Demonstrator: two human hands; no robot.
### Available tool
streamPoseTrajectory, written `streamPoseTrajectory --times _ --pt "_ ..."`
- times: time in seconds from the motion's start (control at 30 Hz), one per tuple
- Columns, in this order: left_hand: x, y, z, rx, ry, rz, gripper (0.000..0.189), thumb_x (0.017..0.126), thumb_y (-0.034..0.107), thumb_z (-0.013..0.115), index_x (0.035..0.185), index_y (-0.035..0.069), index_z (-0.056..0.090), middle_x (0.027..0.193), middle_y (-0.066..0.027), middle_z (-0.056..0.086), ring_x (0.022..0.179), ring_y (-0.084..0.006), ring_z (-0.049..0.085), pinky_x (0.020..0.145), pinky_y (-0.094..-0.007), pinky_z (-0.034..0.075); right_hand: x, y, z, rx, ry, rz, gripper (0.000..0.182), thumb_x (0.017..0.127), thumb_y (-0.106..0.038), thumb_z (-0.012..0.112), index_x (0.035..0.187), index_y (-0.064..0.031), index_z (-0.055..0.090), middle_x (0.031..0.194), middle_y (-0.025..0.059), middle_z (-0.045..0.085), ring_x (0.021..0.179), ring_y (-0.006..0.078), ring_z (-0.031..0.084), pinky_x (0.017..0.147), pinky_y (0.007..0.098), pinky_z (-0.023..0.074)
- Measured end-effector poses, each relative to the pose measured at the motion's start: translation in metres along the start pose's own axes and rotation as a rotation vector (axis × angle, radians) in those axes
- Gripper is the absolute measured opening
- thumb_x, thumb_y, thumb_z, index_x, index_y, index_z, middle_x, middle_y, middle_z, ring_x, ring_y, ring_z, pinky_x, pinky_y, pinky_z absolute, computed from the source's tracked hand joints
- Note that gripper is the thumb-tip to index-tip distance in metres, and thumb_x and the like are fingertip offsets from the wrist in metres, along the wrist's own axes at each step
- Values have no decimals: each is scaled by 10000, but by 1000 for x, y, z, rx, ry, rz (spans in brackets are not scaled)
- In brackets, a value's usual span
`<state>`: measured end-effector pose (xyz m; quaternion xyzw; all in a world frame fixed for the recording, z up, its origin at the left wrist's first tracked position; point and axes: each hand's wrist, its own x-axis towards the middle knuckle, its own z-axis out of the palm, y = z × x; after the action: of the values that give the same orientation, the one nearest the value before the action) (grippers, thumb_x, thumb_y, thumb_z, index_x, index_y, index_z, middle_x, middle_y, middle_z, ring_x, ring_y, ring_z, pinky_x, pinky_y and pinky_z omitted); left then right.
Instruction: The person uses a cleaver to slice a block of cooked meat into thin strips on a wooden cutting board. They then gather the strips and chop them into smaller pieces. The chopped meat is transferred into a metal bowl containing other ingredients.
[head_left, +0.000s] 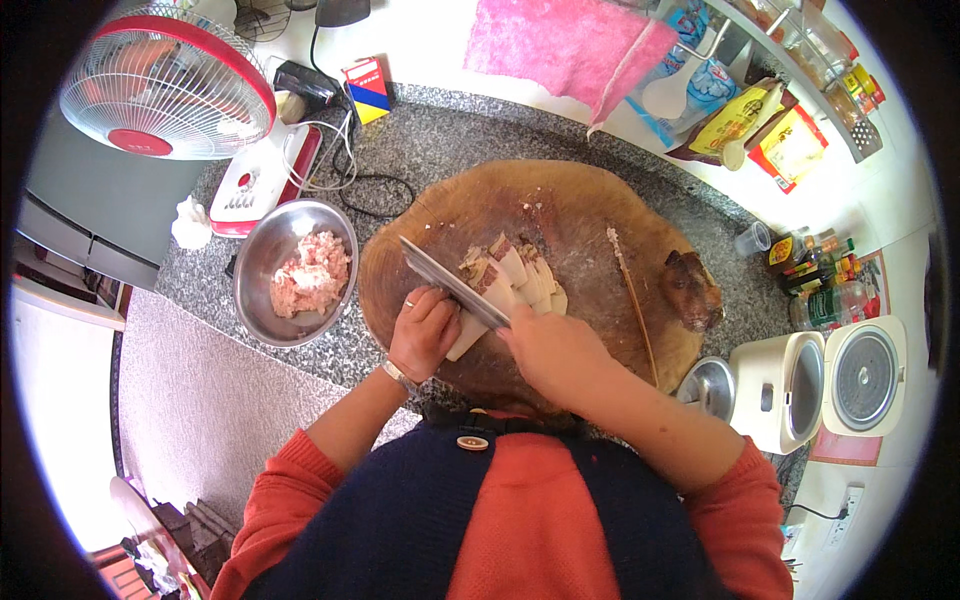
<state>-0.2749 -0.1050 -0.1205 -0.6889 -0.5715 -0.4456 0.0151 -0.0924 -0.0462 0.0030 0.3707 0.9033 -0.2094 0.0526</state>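
Observation:
My right hand (551, 352) grips the handle of a cleaver (454, 285), its broad blade slanting up to the left. Close against the blade's left side, my left hand (424, 334) has its fingers curled onto a pale piece of meat (468, 336). A ring and a bracelet are on that hand and wrist. Just right of the blade lie overlapping slices of fatty cooked meat (517, 270), with pale fat and browner lean parts. All this rests on a thick round wooden chopping block (585, 195). The cleaver's cutting edge and my left fingertips are partly hidden.
A chopstick (634, 300) and a browned meat chunk (691, 289) lie on the block's right side. Left stands a steel bowl (251, 300) with minced meat (311, 274), near a fan (169, 90). At right are a small metal bowl (709, 386), an open rice cooker (765, 390) and several bottles (814, 262).

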Motion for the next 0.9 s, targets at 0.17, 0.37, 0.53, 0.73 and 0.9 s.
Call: streamPoseTrajectory --times 0.17,0.37,0.53,0.73,0.9 --pt "-2 -3 -1 35 -4 -20 181 689 -11 650 858 16 592 909 -134 562 888 -329 548 793 -394 468 24 0 11 47 41 -68 313 954 -285 435 904 18 497 709 239 617 690 414 622 625 495 490" --pt "-2 -3 -1 1 -6 -13 176 684 -7 652 848 19 592 901 -126 560 870 -320 548 785 -395 470 -17 11 -12 29 -126 17 315 947 -285 443 920 23 507 713 256 612 713 430 617 651 516 480" --pt "1 -2 3 38 21 -15 186 669 0 655 843 10 589 894 -136 562 865 -331 547 782 -400 471 29 4 15 67 4 -54 298 939 -271 450 912 17 519 751 257 622 748 429 622 665 512 488" --pt "-4 -3 -2 52 3 -43 173 681 3 651 844 11 593 902 -136 568 882 -330 549 792 -389 474 6 10 12 52 -69 -27 308 946 -284 446 906 14 516 751 258 623 729 425 622 659 506 485" --pt "-5 2 0 35 -25 -34 160 693 3 646 836 15 576 891 -130 554 863 -323 538 785 -395 466 -16 12 11 60 -79 66 324 938 -304 465 906 12 525 774 264 626 745 429 622 680 504 487"
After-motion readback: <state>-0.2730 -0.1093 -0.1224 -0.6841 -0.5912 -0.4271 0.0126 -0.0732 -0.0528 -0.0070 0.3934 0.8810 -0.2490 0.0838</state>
